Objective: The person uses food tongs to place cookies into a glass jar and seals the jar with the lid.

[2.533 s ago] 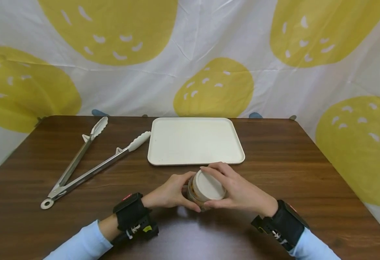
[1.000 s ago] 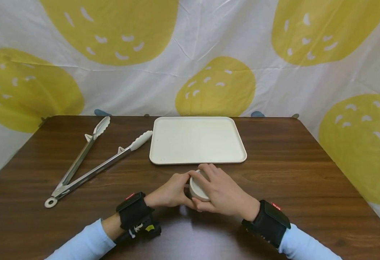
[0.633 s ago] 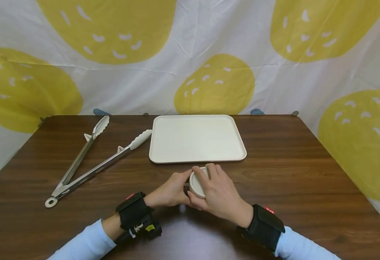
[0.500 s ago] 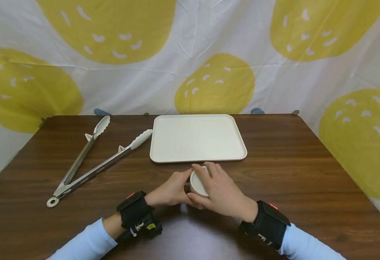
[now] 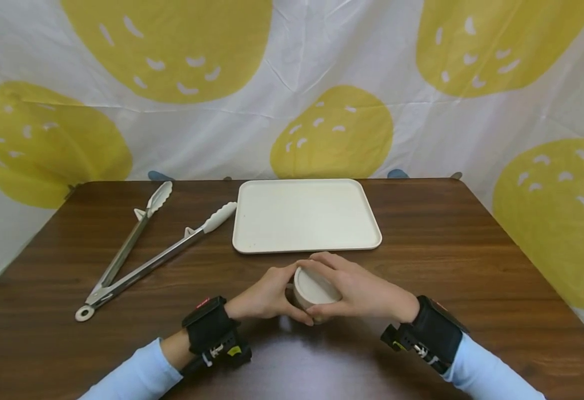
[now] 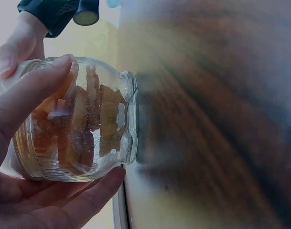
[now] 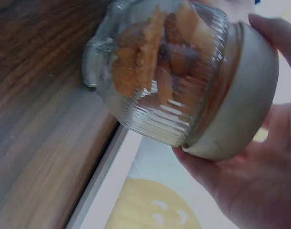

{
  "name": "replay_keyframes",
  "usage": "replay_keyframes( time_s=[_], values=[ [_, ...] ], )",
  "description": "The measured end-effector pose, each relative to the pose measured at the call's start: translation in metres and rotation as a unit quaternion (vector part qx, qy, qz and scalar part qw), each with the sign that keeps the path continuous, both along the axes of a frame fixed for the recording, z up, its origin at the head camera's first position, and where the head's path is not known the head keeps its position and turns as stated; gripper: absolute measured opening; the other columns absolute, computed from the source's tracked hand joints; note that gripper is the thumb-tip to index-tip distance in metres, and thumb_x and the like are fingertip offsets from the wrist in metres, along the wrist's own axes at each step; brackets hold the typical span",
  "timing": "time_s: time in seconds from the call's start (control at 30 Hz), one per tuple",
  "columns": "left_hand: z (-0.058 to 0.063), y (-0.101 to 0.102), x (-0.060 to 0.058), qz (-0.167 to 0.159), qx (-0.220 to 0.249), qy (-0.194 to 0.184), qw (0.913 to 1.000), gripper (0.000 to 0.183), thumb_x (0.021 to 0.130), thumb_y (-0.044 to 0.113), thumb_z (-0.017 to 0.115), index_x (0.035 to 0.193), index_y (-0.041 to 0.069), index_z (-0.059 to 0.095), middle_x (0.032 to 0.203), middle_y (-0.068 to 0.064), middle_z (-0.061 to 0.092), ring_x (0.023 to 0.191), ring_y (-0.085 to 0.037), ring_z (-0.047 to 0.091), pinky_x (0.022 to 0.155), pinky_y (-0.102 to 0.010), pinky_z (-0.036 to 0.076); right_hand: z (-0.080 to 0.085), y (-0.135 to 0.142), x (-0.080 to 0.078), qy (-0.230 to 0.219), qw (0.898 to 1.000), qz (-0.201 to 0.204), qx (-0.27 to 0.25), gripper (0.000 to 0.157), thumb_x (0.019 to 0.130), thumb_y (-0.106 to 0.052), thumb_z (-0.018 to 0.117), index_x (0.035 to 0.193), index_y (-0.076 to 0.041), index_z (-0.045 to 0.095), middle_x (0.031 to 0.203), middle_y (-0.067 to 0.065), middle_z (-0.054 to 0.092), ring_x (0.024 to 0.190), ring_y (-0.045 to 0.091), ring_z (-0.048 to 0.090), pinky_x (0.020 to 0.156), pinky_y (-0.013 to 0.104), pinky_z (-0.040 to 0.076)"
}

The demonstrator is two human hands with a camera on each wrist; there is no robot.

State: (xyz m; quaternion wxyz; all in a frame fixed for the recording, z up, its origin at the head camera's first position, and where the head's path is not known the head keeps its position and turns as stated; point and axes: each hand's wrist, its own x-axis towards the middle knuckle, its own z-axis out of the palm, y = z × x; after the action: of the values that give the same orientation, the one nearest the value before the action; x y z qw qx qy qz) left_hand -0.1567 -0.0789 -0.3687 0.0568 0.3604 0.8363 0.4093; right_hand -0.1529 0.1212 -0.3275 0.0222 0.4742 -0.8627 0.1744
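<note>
A small ribbed glass jar stands upright on the wooden table, holding several orange-brown pieces that look like crackers or dried slices. Its off-white lid is on top. My left hand grips the glass body from the left, thumb on the near side and fingers around the far side. From the right, my right hand holds the lid by its rim between thumb and fingers. In the right wrist view the lid sits on the jar's mouth. The right hand hides part of the lid in the head view.
A cream rectangular tray lies just beyond the jar. Long metal tongs with white scalloped tips lie spread on the left, one tip close to the tray's left edge. A patterned cloth hangs behind the table.
The right hand turned leftward over the lid, then swung back right to grip the rim with its wrist farther out. The left hand has kept its hold on the jar.
</note>
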Motion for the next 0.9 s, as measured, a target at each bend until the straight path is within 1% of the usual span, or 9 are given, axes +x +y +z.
replay_keyframes(
  time_s=[0.1, 0.23, 0.3, 0.37, 0.47, 0.57, 0.7, 0.8, 0.9],
  values=[
    [0.000, 0.000, 0.001, 0.007, 0.001, -0.007, 1.0000, 0.082, 0.058, 0.026, 0.083, 0.126, 0.005, 0.042, 0.112, -0.008, 0.058, 0.099, -0.018, 0.054, 0.082, -0.028, 0.043, -0.007, -0.005, 0.004, 0.091, 0.995, -0.031, -0.003, 0.066, 0.078, -0.049, 0.060, 0.129, -0.010, 0.045, 0.108, 0.008, 0.048, 0.085, 0.016, 0.052, 0.066, 0.027, 0.046],
    [0.001, 0.000, 0.001, 0.012, -0.003, 0.000, 0.9999, 0.079, 0.057, 0.025, 0.084, 0.123, 0.004, 0.044, 0.109, -0.007, 0.059, 0.097, -0.016, 0.055, 0.081, -0.026, 0.043, -0.017, -0.016, 0.010, 0.216, 0.972, -0.087, 0.017, 0.061, 0.080, -0.052, 0.054, 0.123, -0.008, 0.051, 0.086, 0.012, 0.045, 0.067, 0.017, 0.047, 0.053, 0.028, 0.045],
    [0.001, 0.001, 0.000, 0.010, -0.008, 0.011, 0.9999, 0.078, 0.058, 0.025, 0.083, 0.122, 0.004, 0.044, 0.109, -0.007, 0.059, 0.097, -0.016, 0.055, 0.081, -0.026, 0.043, -0.020, -0.022, 0.013, 0.257, 0.959, -0.117, 0.028, 0.060, 0.082, -0.052, 0.052, 0.120, -0.007, 0.053, 0.081, 0.013, 0.044, 0.062, 0.019, 0.045, 0.049, 0.028, 0.044],
    [0.000, 0.001, 0.000, 0.008, -0.012, 0.021, 0.9997, 0.077, 0.059, 0.026, 0.083, 0.122, 0.003, 0.044, 0.110, -0.008, 0.059, 0.097, -0.017, 0.055, 0.082, -0.027, 0.043, -0.020, -0.026, 0.015, 0.267, 0.953, -0.138, 0.036, 0.060, 0.082, -0.053, 0.051, 0.118, -0.006, 0.053, 0.080, 0.015, 0.044, 0.062, 0.021, 0.046, 0.047, 0.029, 0.044],
    [0.001, 0.001, -0.001, 0.009, -0.017, 0.026, 0.9995, 0.079, 0.060, 0.026, 0.082, 0.124, 0.001, 0.043, 0.111, -0.010, 0.058, 0.098, -0.019, 0.055, 0.082, -0.028, 0.043, -0.014, -0.024, 0.014, 0.208, 0.969, -0.128, 0.044, 0.069, 0.079, -0.057, 0.053, 0.124, -0.005, 0.047, 0.090, 0.016, 0.045, 0.071, 0.023, 0.049, 0.054, 0.032, 0.046],
    [0.001, 0.001, -0.001, 0.012, -0.023, 0.025, 0.9993, 0.081, 0.060, 0.022, 0.082, 0.125, -0.001, 0.040, 0.112, -0.012, 0.057, 0.101, -0.022, 0.055, 0.083, -0.030, 0.043, -0.004, -0.017, 0.009, 0.087, 0.993, -0.075, 0.041, 0.082, 0.075, -0.056, 0.060, 0.134, -0.004, 0.035, 0.115, 0.018, 0.042, 0.095, 0.026, 0.049, 0.075, 0.037, 0.045],
    [0.001, 0.002, -0.001, 0.006, -0.015, 0.003, 0.9999, 0.088, 0.060, 0.022, 0.083, 0.130, 0.001, 0.035, 0.116, -0.012, 0.055, 0.105, -0.022, 0.053, 0.085, -0.031, 0.043, 0.008, -0.005, 0.001, -0.052, 0.998, -0.013, 0.034, 0.084, 0.074, -0.045, 0.068, 0.138, -0.005, 0.029, 0.135, 0.012, 0.031, 0.114, 0.021, 0.040, 0.086, 0.035, 0.040],
    [0.000, 0.002, 0.000, 0.002, -0.001, -0.012, 0.9999, 0.091, 0.059, 0.025, 0.083, 0.132, 0.003, 0.034, 0.118, -0.011, 0.054, 0.107, -0.021, 0.052, 0.086, -0.031, 0.042, 0.012, 0.000, -0.002, -0.078, 0.996, -0.002, 0.035, 0.080, 0.074, -0.041, 0.069, 0.136, -0.006, 0.033, 0.132, 0.007, 0.036, 0.107, 0.017, 0.045, 0.081, 0.029, 0.043],
    [-0.001, 0.002, 0.000, 0.006, 0.001, -0.009, 0.9999, 0.089, 0.059, 0.026, 0.083, 0.131, 0.003, 0.036, 0.117, -0.011, 0.055, 0.105, -0.021, 0.052, 0.086, -0.031, 0.042, 0.009, -0.001, -0.003, -0.036, 0.999, -0.010, 0.025, 0.079, 0.071, -0.044, 0.070, 0.133, -0.004, 0.039, 0.123, 0.006, 0.044, 0.096, 0.016, 0.051, 0.075, 0.026, 0.044]
  ],
)
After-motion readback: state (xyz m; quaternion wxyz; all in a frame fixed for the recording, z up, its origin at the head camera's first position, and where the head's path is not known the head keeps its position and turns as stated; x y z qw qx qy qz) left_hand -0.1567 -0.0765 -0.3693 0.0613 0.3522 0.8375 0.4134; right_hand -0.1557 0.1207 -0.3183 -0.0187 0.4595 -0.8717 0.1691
